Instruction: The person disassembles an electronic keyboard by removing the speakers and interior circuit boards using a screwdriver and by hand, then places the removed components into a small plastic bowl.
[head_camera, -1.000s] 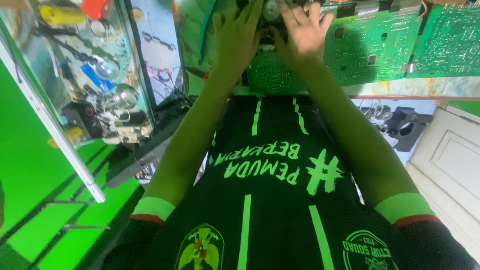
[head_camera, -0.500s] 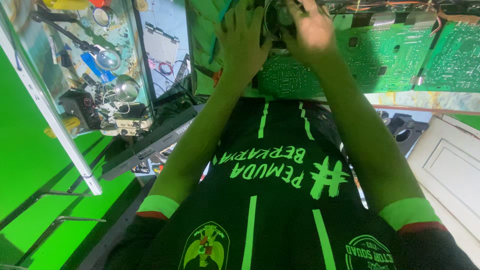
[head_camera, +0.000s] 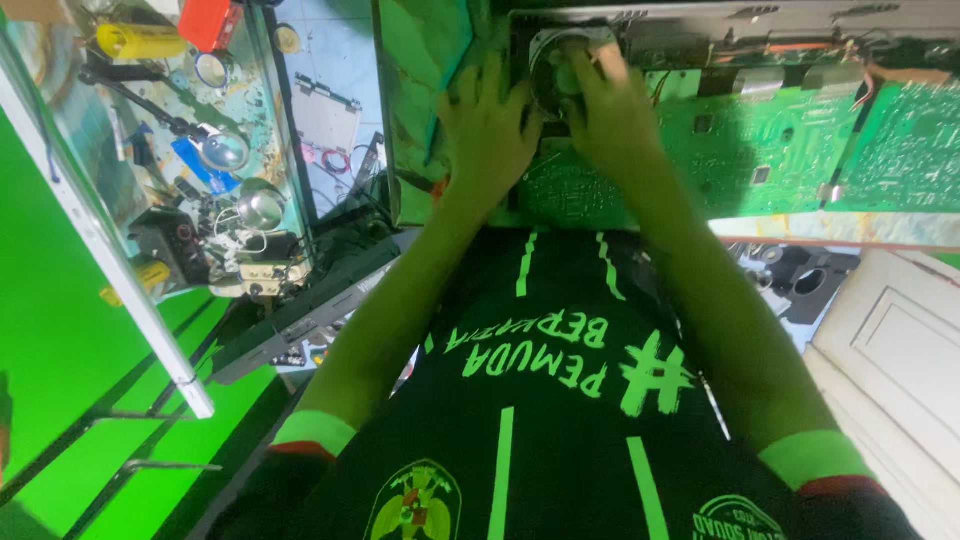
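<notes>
A large green circuit board (head_camera: 760, 150) lies inside an open metal chassis (head_camera: 760, 20) in front of me. At its left end sits a round dark part (head_camera: 556, 62), like a small fan or speaker. My right hand (head_camera: 605, 110) is on that round part, fingers curled over its right side. My left hand (head_camera: 490, 125) lies flat just left of it, fingers spread, touching the board's edge and a green sheet (head_camera: 425, 60). Both forearms reach up from my black shirt with green stripes.
A glass-topped shelf (head_camera: 60, 120) at left holds a yellow cylinder (head_camera: 140, 40), a red box (head_camera: 210, 22), round lenses (head_camera: 225, 150) and small tools. A white bar (head_camera: 110, 270) runs along its edge. A white panelled door (head_camera: 900, 350) and black parts (head_camera: 800, 280) lie at right.
The view has tilted, so hands and board sit lower in frame. My hands have drawn closer around the round part; my right hand's spread fingers have curled over it.
</notes>
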